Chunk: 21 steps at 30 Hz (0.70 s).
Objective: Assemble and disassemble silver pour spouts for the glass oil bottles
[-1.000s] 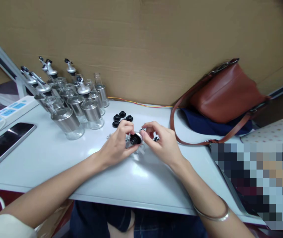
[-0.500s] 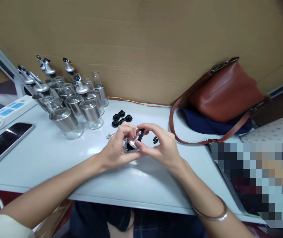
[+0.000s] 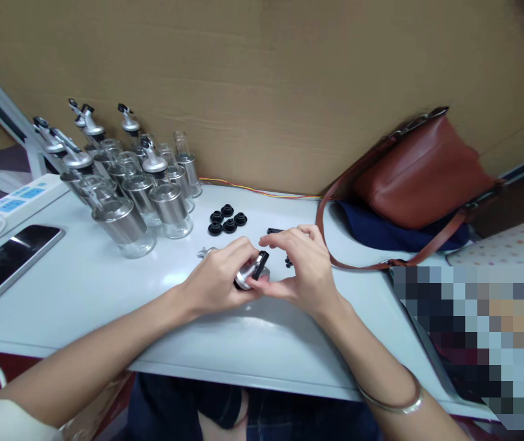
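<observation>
My left hand (image 3: pixel 218 275) is closed around a silver bottle pourer (image 3: pixel 242 278) with a black flip lever (image 3: pixel 260 264), low over the table in front of me. My right hand (image 3: pixel 305 263) faces it from the other side; its thumb touches the pourer while its fingers are spread apart from it. Part of the pourer is hidden by my left fingers. Beyond my hands lie several black rubber stoppers (image 3: pixel 229 225). Another small metallic piece (image 3: pixel 205 252) pokes out behind my left hand. Near my right fingers are a black strip-like part (image 3: pixel 275 231) and tiny black parts (image 3: pixel 288 262).
Several glass bottles with steel sleeves (image 3: pixel 170 211) stand at the left, some topped with pourers (image 3: pixel 155 160). A phone (image 3: pixel 11 263) and a power strip (image 3: pixel 13 205) lie further left. A brown handbag (image 3: pixel 427 171) rests on dark blue cloth (image 3: pixel 353 229) at the right.
My right fingers have opened away from the pourer, which has shifted slightly down. My left hand has closed further around it. The black strip-like part now shows behind my right hand.
</observation>
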Tool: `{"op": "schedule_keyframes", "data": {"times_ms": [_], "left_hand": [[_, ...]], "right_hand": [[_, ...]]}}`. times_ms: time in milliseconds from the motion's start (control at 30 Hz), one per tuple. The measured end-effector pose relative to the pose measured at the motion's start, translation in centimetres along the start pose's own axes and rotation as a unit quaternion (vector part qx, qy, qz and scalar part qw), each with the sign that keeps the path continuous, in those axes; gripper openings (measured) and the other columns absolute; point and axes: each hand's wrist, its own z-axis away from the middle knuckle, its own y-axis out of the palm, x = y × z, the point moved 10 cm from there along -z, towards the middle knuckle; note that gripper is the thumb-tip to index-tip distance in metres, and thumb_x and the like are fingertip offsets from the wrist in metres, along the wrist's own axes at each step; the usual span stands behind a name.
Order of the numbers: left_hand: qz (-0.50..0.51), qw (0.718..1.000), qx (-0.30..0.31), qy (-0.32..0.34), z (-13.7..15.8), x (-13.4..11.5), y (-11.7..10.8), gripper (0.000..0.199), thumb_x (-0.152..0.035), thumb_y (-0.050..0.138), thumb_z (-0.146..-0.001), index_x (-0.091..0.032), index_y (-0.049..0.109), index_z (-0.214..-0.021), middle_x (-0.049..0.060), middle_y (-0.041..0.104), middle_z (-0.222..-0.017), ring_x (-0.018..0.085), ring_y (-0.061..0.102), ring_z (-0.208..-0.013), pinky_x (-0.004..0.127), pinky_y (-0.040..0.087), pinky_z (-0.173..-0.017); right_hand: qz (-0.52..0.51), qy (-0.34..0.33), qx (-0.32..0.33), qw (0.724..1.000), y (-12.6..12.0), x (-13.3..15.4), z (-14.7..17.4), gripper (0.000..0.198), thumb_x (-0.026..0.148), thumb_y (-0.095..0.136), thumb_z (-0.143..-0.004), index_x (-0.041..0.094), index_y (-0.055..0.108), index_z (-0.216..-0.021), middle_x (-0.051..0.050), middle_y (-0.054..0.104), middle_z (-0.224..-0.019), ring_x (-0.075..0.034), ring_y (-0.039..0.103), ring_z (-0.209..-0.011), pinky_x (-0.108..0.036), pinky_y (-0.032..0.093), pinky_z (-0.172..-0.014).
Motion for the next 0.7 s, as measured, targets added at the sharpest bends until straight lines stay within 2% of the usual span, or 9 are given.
{"op": "schedule_keyframes", "data": {"times_ms": [133,267,467,600,700], "left_hand": [[-0.036,0.998,-0.02,0.04,0.3,-0.8,-0.3,0.017,-0.031,0.046,-0.09,-0.02,0.043,-0.077,-0.003,0.052,-0.062,0.01,0.048,-0.05,0.02,0.036,-0.046],[-0.039,0.999,-0.014,0.032,0.4,-0.9,-0.2,0.019,-0.035,0.046,-0.091,-0.02,0.044,-0.079,-0.006,0.053,-0.057,0.007,0.046,-0.04,0.019,0.035,-0.042],[-0.049,0.993,0.001,0.104,0.6,-2.7,0.7,0.009,-0.021,0.047,-0.085,-0.021,0.041,-0.077,-0.006,0.056,-0.056,0.007,0.05,-0.041,0.019,0.036,-0.043],[-0.076,0.99,-0.033,0.113,0.8,-2.6,0.2,0.011,-0.024,0.051,-0.084,-0.021,0.042,-0.079,-0.006,0.056,-0.055,0.008,0.051,-0.042,0.02,0.036,-0.042],[-0.111,0.985,-0.061,0.113,0.7,-2.4,-0.5,0.01,-0.025,0.052,-0.084,-0.02,0.044,-0.08,-0.006,0.056,-0.055,0.008,0.05,-0.041,0.02,0.036,-0.042]], "right_hand": [[0.064,-0.025,0.034,0.997,0.7,0.9,-0.2,0.036,0.052,0.043,-0.093,0.021,0.049,-0.076,0.001,0.058,-0.059,-0.016,0.049,-0.056,-0.035,0.029,-0.065],[0.081,-0.021,0.043,0.996,0.9,1.0,-0.2,0.048,0.056,0.03,-0.096,0.022,0.042,-0.065,0.002,0.048,-0.052,-0.015,0.038,-0.05,-0.035,0.026,-0.063],[-0.03,0.043,-0.004,0.999,-0.2,0.0,0.3,0.042,0.023,0.02,-0.1,0.022,0.034,-0.061,0.004,0.041,-0.047,-0.012,0.027,-0.044,-0.036,0.024,-0.062],[-0.092,0.101,-0.027,0.99,-0.3,-1.0,0.6,0.038,0.025,0.022,-0.1,0.022,0.037,-0.066,0.003,0.045,-0.055,-0.013,0.037,-0.049,-0.036,0.029,-0.063],[-0.097,0.185,-0.065,0.976,-1.1,-3.3,1.0,0.03,0.028,0.03,-0.099,0.023,0.044,-0.072,0.002,0.048,-0.062,-0.015,0.046,-0.057,-0.032,0.035,-0.063]]}}
